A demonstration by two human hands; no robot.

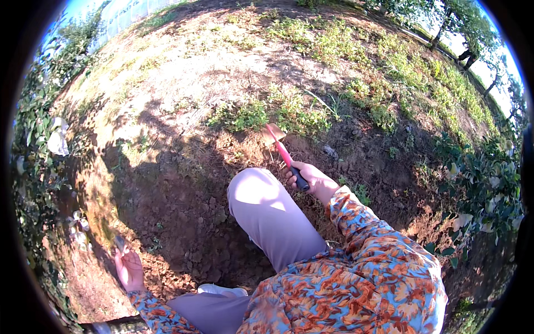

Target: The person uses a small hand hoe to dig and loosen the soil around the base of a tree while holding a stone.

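Note:
My right hand (306,177) is wrapped around the black grip of a short hand hoe (285,154) with a red shaft. The hoe's flat metal blade (273,134) is at the soil, beside a clump of low green weeds (250,115). Off to the lower left, my left hand (130,269) is held with the palm partly showing and the fingers bent. A small greyish thing (119,243) shows at its fingertips, too blurred to name; whether the hand grips it is unclear.
Leafy branches with pale bag-like covers (58,137) line the left side, and similar foliage (484,188) stands at the right. My bent knee (267,196) rises between the hands, above bare dark soil (179,208). Weeds (333,41) and trees (459,37) spread beyond.

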